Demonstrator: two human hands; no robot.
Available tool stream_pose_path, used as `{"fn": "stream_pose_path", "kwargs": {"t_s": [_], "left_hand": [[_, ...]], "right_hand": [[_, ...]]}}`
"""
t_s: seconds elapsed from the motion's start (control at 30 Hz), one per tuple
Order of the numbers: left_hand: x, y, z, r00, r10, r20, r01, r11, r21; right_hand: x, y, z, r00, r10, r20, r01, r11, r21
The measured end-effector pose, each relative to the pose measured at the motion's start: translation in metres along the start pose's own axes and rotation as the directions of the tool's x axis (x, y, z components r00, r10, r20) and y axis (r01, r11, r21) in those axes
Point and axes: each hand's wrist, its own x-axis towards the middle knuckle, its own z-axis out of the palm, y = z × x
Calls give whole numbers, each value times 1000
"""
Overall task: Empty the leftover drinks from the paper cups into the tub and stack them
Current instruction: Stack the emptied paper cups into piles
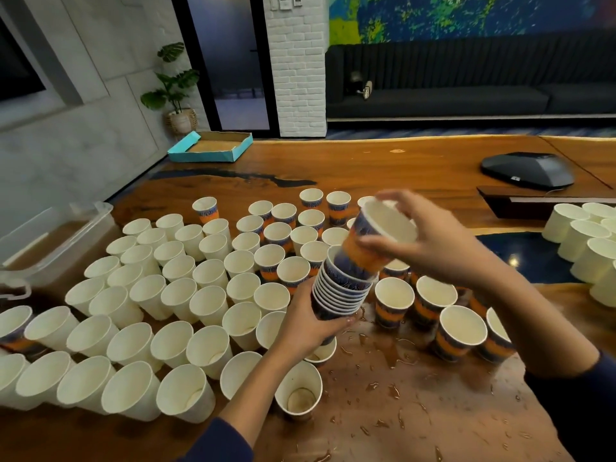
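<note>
My left hand (311, 320) grips a tilted stack of several nested orange-and-blue paper cups (340, 288) above the table's middle. My right hand (430, 241) holds one more orange-and-blue cup (373, 241) by its rim, its base sunk into the top of the stack. A clear plastic tub (56, 241) with brown liquid sits at the far left. Many white and patterned paper cups (173, 295) stand upright across the wooden table (416, 411); one near cup (298, 391) shows brown dregs at its bottom.
Drops of spilled drink wet the table in front of me. More white cups (586, 248) cluster at the right edge. A grey conference device (526, 170) lies at the back right, and a teal cardboard tray (211, 146) at the back left.
</note>
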Motion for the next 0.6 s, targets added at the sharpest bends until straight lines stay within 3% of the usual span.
{"fn": "stream_pose_path", "kwargs": {"t_s": [0.07, 0.1, 0.17, 0.23, 0.3, 0.4, 0.47, 0.6], "left_hand": [[1, 3, 1, 1000, 1, 1, -1, 1000, 14], [2, 4, 0, 1000, 1, 2, -1, 1000, 12], [3, 5, -4, 1000, -7, -6, 7, 1000, 12], [5, 4, -8, 999, -20, -27, 21, 1000, 19], [9, 3, -12, 998, -36, -44, 36, 999, 17], [18, 1, -18, 997, -55, -57, 56, 998, 14], [26, 1, -19, 995, -69, -71, 69, 998, 5], [42, 2, -16, 993, -91, -69, 94, 995, 32]], "right_hand": [[2, 3, 6, 990, -6, 141, 12, 999, -42], [5, 6, 7, 990, -8, 140, 7, 1000, 11], [15, 18, 6, 998, 23, 56, -32, 984, 175], [31, 40, 11, 994, 103, -30, -94, 975, 201], [45, 68, 26, 986, 164, 13, -164, 986, -13], [54, 111, 62, 938, 247, 244, -123, 894, -431], [52, 130, 85, 909, 282, 308, -72, 833, -549], [44, 152, 118, 908, 303, 290, -65, 783, -618]]}}
